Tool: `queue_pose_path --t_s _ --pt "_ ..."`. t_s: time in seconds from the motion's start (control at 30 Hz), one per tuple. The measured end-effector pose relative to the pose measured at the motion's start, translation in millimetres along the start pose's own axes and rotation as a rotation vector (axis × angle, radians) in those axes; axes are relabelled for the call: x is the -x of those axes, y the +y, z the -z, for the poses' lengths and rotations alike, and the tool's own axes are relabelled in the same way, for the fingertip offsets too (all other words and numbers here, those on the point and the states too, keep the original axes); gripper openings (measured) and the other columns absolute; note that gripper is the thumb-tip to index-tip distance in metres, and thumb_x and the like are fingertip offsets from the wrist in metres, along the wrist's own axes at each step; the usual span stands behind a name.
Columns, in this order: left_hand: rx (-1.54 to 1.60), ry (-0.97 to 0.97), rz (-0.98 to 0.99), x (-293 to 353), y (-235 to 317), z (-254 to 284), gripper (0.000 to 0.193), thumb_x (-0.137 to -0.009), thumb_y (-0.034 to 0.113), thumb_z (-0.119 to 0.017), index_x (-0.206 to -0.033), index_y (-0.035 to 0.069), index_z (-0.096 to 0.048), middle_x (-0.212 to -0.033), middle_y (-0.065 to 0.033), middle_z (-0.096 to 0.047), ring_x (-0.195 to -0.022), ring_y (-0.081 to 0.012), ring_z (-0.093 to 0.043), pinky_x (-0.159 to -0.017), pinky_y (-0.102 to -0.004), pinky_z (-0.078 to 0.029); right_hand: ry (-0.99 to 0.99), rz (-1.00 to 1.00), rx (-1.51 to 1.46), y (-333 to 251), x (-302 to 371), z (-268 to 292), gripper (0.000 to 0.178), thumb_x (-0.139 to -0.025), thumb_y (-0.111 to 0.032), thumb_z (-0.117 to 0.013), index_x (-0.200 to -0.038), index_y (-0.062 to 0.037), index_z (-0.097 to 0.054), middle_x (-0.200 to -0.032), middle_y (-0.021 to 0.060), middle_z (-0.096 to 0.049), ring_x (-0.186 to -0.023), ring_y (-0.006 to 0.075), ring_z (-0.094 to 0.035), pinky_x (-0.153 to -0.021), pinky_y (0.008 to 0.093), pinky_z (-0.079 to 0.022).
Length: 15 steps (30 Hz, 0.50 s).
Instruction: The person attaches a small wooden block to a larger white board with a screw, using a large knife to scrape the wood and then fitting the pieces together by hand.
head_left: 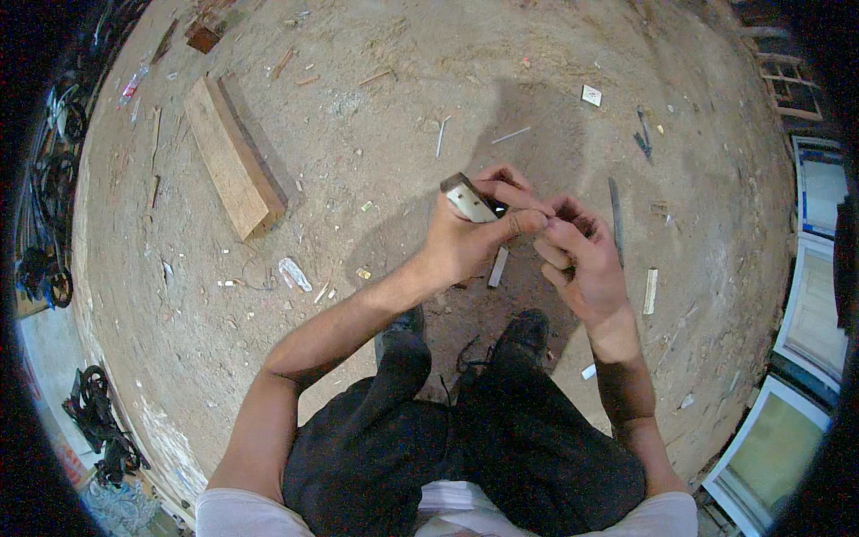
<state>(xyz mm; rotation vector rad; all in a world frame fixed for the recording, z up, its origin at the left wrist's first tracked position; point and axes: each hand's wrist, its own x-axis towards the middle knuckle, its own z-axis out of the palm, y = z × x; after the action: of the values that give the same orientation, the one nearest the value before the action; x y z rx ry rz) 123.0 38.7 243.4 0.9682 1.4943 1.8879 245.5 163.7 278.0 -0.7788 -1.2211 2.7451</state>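
Observation:
My left hand (pixel 465 237) is closed around a small white rectangular block (pixel 467 199) with a dark edge and a few small dark holes in its face. The block rests between palm and thumb, and the fingers cover part of it. Just to the right, my right hand (pixel 582 255) is closed in a pinch. Its thumb and forefinger meet the tip of my left thumb. Whatever is between these fingertips is too small or hidden to make out. Both hands are held over the floor, above my shoes (pixel 523 333).
A squared wooden beam (pixel 228 161) lies at the left. Scattered on the dirt floor are a white square plate (pixel 591 95), a dark thin tool (pixel 643 139), a long dark blade-like strip (pixel 616 215) and a crumpled wrapper (pixel 293 275). Cables (pixel 94 421) line the left edge; framed panels (pixel 769 447) the right.

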Motion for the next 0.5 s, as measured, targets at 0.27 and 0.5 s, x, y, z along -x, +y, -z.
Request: queue_pose_path --t_s 0.27,0.5 --pt "0.589 0.260 0.479 1.4 1.2 -14.3 0.005 -0.084 0.007 -0.071 -0.080 0.005 -0.068 -0.071 0.0026 -0.060 -0.063 -0.0035 -0.051 -0.050 -0.0209 -0.038 0.266 0.497 0.692 8.4 -5.9 -13.0 0.005 -0.088 -0.008 -0.066 -0.090 -0.0037 -0.063 -0.077 0.0005 -0.062 -0.069 0.0070 -0.056 -0.059 0.0231 -0.045" --pt "0.614 0.331 0.700 -1.8 3.9 -21.1 0.013 -0.086 0.017 -0.072 -0.083 0.006 -0.066 -0.069 0.0036 -0.056 -0.059 -0.0034 -0.045 -0.048 -0.0192 -0.031 0.370 0.811 1.049 12.8 -7.8 -4.9 0.008 -0.082 -0.004 -0.070 -0.089 -0.0035 -0.067 -0.080 0.0049 -0.065 -0.071 0.0108 -0.059 -0.064 0.0231 -0.046"
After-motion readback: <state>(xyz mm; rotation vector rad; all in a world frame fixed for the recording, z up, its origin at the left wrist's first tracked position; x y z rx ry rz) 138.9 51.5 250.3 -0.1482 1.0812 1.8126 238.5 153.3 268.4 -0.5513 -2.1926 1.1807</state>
